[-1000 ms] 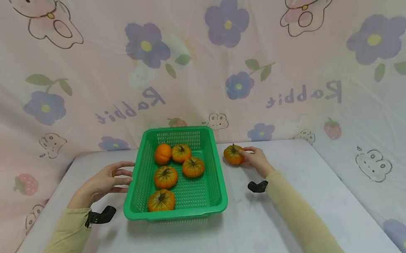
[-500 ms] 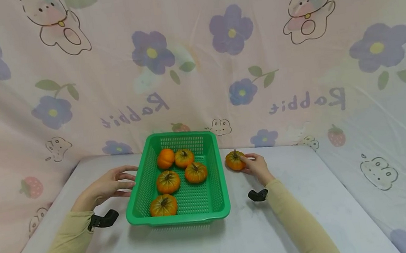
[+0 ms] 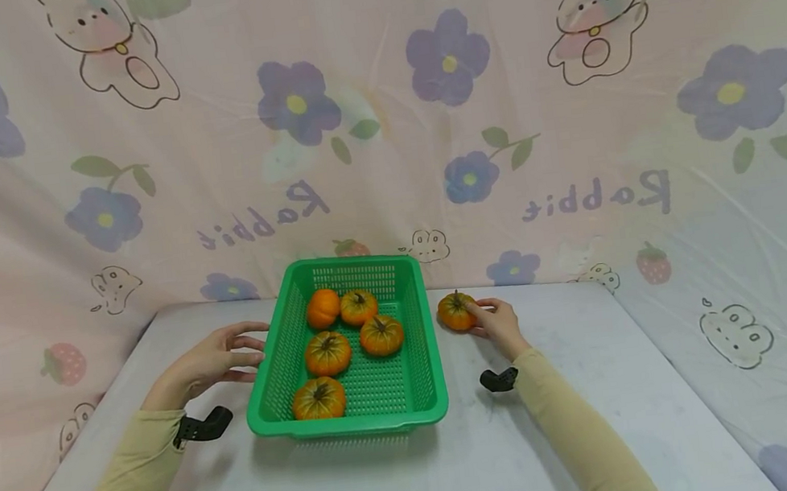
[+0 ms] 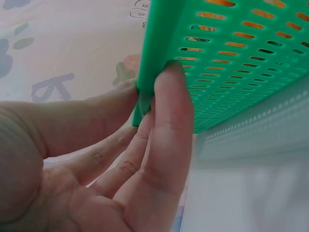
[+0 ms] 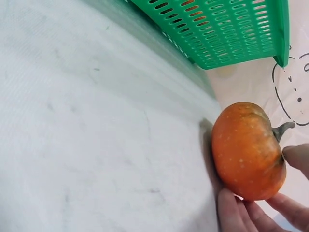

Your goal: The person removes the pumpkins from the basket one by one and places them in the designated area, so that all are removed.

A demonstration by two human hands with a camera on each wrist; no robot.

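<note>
A green plastic basket point(image 3: 348, 424) with slotted walls stands on the white table, with several small orange pumpkins point(image 3: 328, 354) inside. At its left side, my left hand point(image 3: 215, 360) pinches the rim; the left wrist view shows the thumb and fingers on either side of the basket's edge point(image 4: 161, 43). Right of the basket, a small pumpkin point(image 3: 456, 311) with a short stem sits on the table. My right hand point(image 3: 499, 326) holds this pumpkin point(image 5: 246, 150), thumb near the stem and fingers against its lower side. The palm is mostly out of the right wrist view.
A patterned cloth point(image 3: 379, 117) with flowers and rabbits hangs behind the table's far edge. The white table point(image 3: 464, 480) extends in front of the basket and to the right of it. Black mounts point(image 3: 206, 426) are worn at both wrists.
The head view has tilted slightly, so everything sits a little lower in it. Both hands, the basket and the pumpkins show no clear movement of their own.
</note>
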